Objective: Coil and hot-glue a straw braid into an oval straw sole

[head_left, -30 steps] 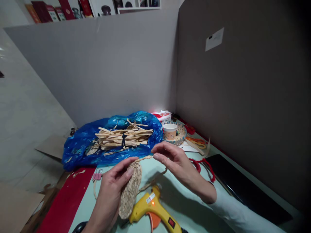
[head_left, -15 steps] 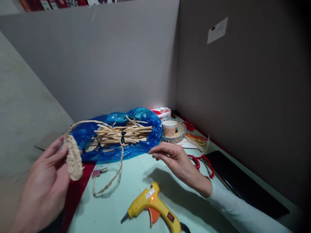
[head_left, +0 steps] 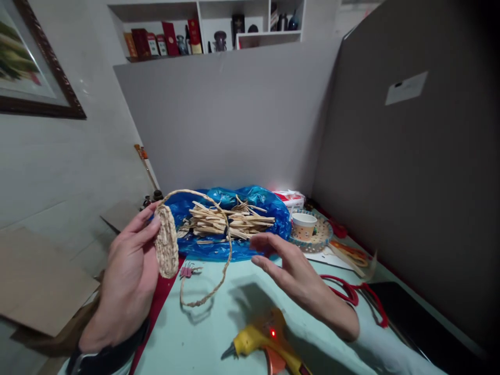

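My left hand (head_left: 130, 263) pinches an oval coil of braided straw (head_left: 167, 242) upright between thumb and fingers. From its top a long straw braid (head_left: 229, 245) loops out to the right and curls down to a small pink binder clip (head_left: 186, 270) above the table. My right hand (head_left: 287, 268) hovers over the table to the right of the loop, thumb and fingers apart, holding nothing. Below it lies a yellow hot glue gun (head_left: 253, 336) with its red light on and its nozzle pointing left.
Behind the hands, a bundle of dry straw (head_left: 250, 221) rests on a blue plastic bag (head_left: 281, 221). A paper cup (head_left: 303, 226) stands in a woven tray (head_left: 322, 234). Red-handled scissors (head_left: 351, 294) and a black flat object (head_left: 414, 323) lie right. Grey panels (head_left: 226, 120) enclose the back.
My view has tilted up and swung left, bringing shelves and a picture frame into sight. My right fingers have spread from a near pinch. The straw coil now shows its ridged face.
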Available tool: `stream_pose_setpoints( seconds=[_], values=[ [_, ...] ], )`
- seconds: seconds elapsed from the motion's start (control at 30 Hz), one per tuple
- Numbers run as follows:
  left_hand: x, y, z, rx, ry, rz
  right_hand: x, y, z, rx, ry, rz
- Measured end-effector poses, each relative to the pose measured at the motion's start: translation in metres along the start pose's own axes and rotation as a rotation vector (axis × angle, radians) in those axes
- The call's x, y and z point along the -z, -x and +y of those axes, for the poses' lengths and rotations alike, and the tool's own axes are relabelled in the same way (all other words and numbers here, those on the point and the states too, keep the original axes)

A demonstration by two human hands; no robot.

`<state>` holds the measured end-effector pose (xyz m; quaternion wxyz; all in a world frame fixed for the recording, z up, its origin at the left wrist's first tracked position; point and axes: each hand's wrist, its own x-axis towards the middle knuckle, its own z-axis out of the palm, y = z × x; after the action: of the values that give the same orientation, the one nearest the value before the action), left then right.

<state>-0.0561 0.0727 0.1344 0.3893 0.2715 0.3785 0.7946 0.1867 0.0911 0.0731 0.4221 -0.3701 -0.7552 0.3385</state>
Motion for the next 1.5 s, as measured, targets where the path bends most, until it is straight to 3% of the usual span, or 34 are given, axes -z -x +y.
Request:
stream_pose_setpoints(
  seconds=[0.07, 0.23, 0.47, 0.7, 1.23, 1.37, 1.5],
  values=[
    [-0.002, 0.004, 0.003, 0.007, 0.013, -0.006, -0.010, -0.017, -0.013, 0.055, -0.039, 0.002],
    [0.000, 0.003, 0.013, -0.007, 0.054, 0.028, -0.033, -0.049, -0.034, 0.129, -0.142, -0.148],
    [0.013, -0.013, 0.014, -0.111, 0.147, 0.150, -0.035, -0.049, -0.055, 0.193, -0.038, -0.040],
    [0.014, -0.014, 0.006, -0.147, 0.176, 0.159, -0.066, -0.027, -0.038, 0.234, 0.040, -0.194],
    [0.014, -0.012, -0.012, -0.241, 0.075, 0.147, -0.098, -0.016, 0.002, 0.255, 0.091, -0.251],
    [0.013, -0.009, -0.018, -0.254, 0.043, 0.136, -0.098, -0.018, 0.007, 0.256, 0.115, -0.284],
    [0.008, -0.001, -0.024, -0.230, 0.031, 0.103, -0.080, -0.032, -0.012, 0.226, 0.125, -0.191]
  ],
)
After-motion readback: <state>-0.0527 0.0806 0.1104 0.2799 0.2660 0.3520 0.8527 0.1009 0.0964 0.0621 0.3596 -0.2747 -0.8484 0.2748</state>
